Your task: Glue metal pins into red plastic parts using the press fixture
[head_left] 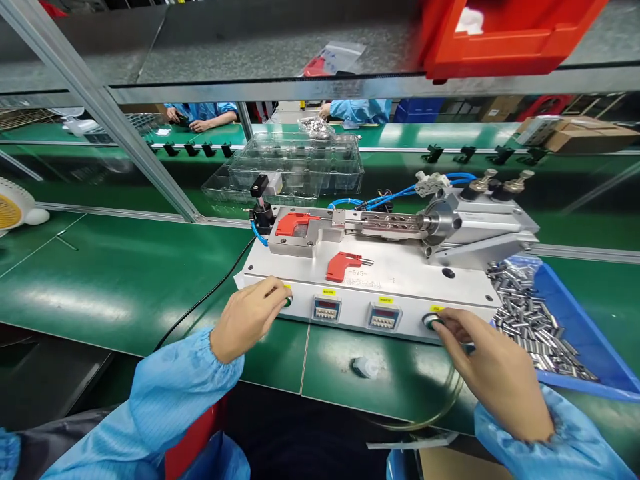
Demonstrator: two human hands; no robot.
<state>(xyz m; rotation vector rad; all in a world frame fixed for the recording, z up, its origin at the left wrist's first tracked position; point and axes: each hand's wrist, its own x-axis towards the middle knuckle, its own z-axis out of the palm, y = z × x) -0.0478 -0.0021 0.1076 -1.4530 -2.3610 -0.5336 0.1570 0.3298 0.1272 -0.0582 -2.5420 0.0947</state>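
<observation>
Green push button (287, 301) under curled fingers of left hand (249, 320), round push button (431, 321) under fingertips of right hand (493, 370), no telling whether either hand clamps; both buttons along front edge of silver metal pneumatic fixture (425, 280) on green counter (125, 300), "575" printed beside loose red L-shaped part (344, 265).

- The camera sits on my head and looks forward and down.
- I see my left hand (249, 320) and right hand (493, 373) close up at the bottom.
- The metal machine (370, 293) is just past them, on the green table (115, 293).
- Far off, under a shelf (250, 53), are blue sleeves (359, 111).
</observation>
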